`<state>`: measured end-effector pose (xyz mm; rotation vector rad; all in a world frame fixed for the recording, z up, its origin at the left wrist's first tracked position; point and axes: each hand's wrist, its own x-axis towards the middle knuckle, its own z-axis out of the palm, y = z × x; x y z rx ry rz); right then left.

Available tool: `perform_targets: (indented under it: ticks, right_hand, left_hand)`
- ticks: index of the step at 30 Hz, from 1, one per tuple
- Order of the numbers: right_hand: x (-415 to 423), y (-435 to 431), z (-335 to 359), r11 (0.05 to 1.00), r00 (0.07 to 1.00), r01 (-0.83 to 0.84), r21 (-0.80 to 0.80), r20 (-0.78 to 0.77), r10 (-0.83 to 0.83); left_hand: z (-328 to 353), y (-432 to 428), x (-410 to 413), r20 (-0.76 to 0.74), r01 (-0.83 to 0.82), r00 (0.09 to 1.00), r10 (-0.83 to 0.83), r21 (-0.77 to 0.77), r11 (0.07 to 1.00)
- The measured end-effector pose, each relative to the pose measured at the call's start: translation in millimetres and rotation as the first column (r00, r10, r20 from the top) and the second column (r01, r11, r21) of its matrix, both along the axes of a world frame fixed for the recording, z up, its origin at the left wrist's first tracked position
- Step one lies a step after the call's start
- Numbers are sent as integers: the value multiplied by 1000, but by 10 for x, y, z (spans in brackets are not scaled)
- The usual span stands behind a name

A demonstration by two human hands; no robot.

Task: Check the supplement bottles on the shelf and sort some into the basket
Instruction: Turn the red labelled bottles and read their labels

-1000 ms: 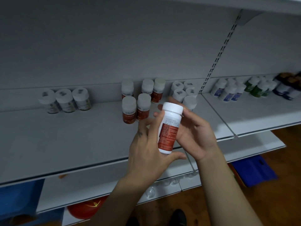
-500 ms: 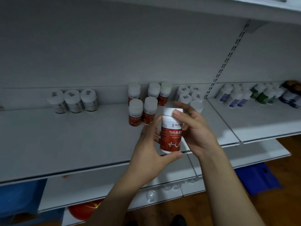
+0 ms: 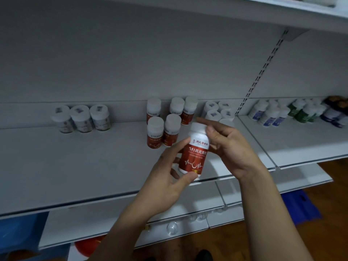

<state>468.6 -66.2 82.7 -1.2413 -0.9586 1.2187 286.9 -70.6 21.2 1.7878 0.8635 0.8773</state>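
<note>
A white bottle with a red label point(image 3: 194, 153) is held upright in front of the white shelf point(image 3: 75, 162), its front label facing me. My left hand point(image 3: 165, 185) grips its lower body between thumb and fingers. My right hand point(image 3: 233, 147) holds its white cap and upper part from the right. Behind it on the shelf stand several more red-label bottles point(image 3: 155, 132). No basket can be made out.
Three pale-label bottles point(image 3: 81, 118) stand at the shelf's left back. White-capped bottles point(image 3: 216, 112) sit by the upright. The right shelf bay holds blue-label bottles point(image 3: 269, 114), green bottles point(image 3: 303, 112) and dark ones point(image 3: 337, 112). A lower shelf point(image 3: 122, 219), a red object point(image 3: 88, 245) and blue items lie below.
The bottle has been turned in my hands from its text side to its front label. My view has shifted slightly, so the shelf sits further right.
</note>
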Motion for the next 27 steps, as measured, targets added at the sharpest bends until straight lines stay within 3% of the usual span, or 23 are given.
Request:
perform_targets:
  ticks: [5,17,23,27]
  right_hand:
    - [27,-56,-32,999,1000,20,-28,13,-19]
    - [93,-138,-24,987,988,150,-51,28,-149]
    - [43,-87,-36,984,984,162,-69,84,-156]
    - [26,-59,-56,989,988,126,-70,98,-119]
  left_hand:
    - [-32,-2,55,-112,39,993,-32,59,997]
    - [-27,-27,151,-154,73,986,-60,77,994]
    - [-30,-53,189,-212,28,977,-7,97,995]
    - [-25,-1,186,-154,-72,984,86,96,993]
